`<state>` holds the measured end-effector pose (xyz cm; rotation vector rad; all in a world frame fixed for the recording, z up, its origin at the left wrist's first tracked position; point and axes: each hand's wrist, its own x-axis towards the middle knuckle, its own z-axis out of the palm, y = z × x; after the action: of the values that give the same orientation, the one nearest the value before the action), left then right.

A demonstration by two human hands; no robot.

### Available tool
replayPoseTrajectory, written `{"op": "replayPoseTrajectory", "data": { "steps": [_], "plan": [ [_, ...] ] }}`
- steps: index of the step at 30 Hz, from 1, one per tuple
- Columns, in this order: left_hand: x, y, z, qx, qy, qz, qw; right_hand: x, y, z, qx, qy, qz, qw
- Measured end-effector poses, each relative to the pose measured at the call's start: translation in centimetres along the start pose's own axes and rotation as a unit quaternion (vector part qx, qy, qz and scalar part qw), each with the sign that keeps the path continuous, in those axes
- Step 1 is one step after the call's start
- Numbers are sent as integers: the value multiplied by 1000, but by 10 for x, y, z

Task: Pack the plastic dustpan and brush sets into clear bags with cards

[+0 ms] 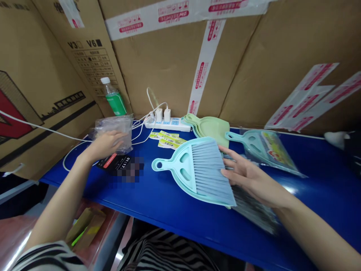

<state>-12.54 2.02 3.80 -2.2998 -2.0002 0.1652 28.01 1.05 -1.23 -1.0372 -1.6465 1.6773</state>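
My left hand (108, 145) lies with its fingers stretched out over a stack of clear plastic bags (124, 130) at the left of the table. My right hand (244, 173) is at the wide end of a light blue dustpan (176, 165) with a matching brush (211, 169) nested in it. Its thumb rests on the bristles and its fingers reach the pan's edge, their grip partly hidden. The pan's handle points left. Beneath my right hand lie grey bristles (254, 210), partly covered.
Light green dustpans (214, 128) lie stacked behind, beside a bagged blue dustpan set (273, 150). Yellow-green labels (172, 140), a power strip (176, 124) with white cables, a phone (113, 162) and a bottle (115, 99) are on the table. Cardboard (169, 60) walls the back.
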Motion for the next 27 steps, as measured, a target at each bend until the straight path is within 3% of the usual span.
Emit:
{"op": "replayPoseTrajectory", "data": {
  "steps": [7,14,19,27],
  "plan": [
    [4,28,-2,80,4,-56,995,1,-1,2,23,2,13,1000],
    [19,59,0,124,-46,-116,984,1,0,1,14,3,3,1000],
    [21,60,1,119,-60,-134,982,1,1,0,8,0,-3,1000],
    [28,62,6,98,-15,-203,974,1,-2,4,36,-1,18,999]
  ]
}}
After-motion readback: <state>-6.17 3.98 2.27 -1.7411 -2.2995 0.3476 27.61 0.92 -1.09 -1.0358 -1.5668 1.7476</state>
